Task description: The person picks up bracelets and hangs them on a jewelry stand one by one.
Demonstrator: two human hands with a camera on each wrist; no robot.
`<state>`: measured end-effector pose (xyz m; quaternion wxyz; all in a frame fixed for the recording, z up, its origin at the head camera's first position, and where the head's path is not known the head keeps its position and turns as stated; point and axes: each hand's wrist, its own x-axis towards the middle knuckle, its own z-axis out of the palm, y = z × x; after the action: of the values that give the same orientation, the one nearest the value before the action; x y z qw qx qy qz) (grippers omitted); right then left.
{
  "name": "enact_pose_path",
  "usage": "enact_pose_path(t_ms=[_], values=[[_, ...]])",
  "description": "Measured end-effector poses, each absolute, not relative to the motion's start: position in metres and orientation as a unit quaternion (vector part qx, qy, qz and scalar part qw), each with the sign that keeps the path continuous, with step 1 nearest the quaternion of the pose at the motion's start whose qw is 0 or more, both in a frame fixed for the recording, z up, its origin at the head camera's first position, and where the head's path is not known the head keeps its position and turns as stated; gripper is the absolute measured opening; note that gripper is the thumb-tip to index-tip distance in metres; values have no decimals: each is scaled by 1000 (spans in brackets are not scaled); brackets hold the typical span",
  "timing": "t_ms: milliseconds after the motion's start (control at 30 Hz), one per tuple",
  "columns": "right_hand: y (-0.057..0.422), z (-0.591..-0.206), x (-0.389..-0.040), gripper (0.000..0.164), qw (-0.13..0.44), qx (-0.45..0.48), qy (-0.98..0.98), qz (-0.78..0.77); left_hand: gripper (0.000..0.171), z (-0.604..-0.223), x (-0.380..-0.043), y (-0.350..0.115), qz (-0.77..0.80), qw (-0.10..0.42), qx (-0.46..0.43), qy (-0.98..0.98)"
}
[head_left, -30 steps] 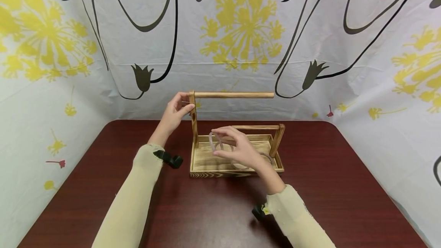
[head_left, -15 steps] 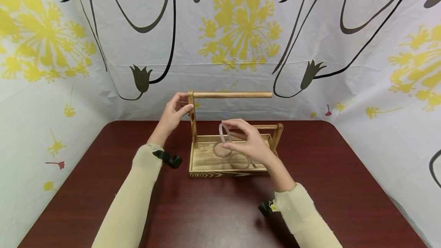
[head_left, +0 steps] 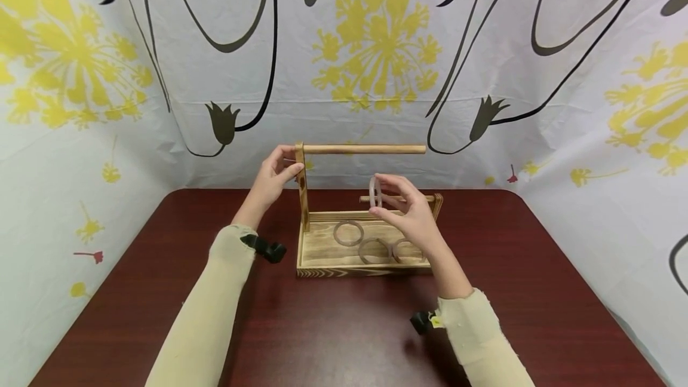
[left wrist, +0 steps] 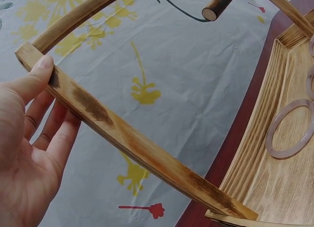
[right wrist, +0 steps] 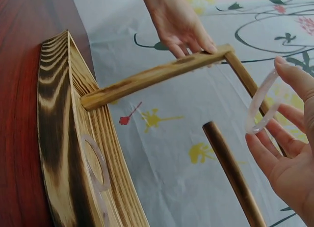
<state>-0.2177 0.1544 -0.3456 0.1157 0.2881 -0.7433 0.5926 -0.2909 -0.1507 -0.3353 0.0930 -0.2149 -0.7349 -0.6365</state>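
Observation:
Between thumb and fingertips, my right hand (head_left: pixel 411 208) pinches a pale translucent bangle (right wrist: pixel 259 94), held upright above the tray. In the head view it overlaps the free end of the lower rod (head_left: pixel 365 199). My left hand (head_left: pixel 270 177) grips the top of the tall wooden post (left wrist: pixel 98 109), thumb on the near face and fingers behind. From this post the upper rod (head_left: pixel 365 149) runs to the right and ends free. Three similar bangles lie in the wooden tray (head_left: pixel 322 255): one at the back (head_left: pixel 349 245), one front middle (head_left: pixel 374 263), one partly hidden on the right (head_left: pixel 395 252).
The stand rests on a dark red table (head_left: pixel 322 327). A shorter post (head_left: pixel 438 206) at the tray's right end carries the lower rod. White cloth (head_left: pixel 172 76) with yellow and dark flower prints hangs behind and at both sides.
My right hand has moved right and slightly up with the bangle, from over the tray to the lower rod's free end. My left hand stays on the tall post.

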Motion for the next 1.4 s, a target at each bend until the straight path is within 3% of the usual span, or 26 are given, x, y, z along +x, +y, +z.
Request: enact_pose_path(t_ms=[433,1400], values=[[174,-345,-229,59,193,205,-738,614,33,-337,-292,-151,-638,92,-216,-734],[197,-337,-250,54,282,116,-687,659,34,-336,-289,-150,-634,90,-211,-739]])
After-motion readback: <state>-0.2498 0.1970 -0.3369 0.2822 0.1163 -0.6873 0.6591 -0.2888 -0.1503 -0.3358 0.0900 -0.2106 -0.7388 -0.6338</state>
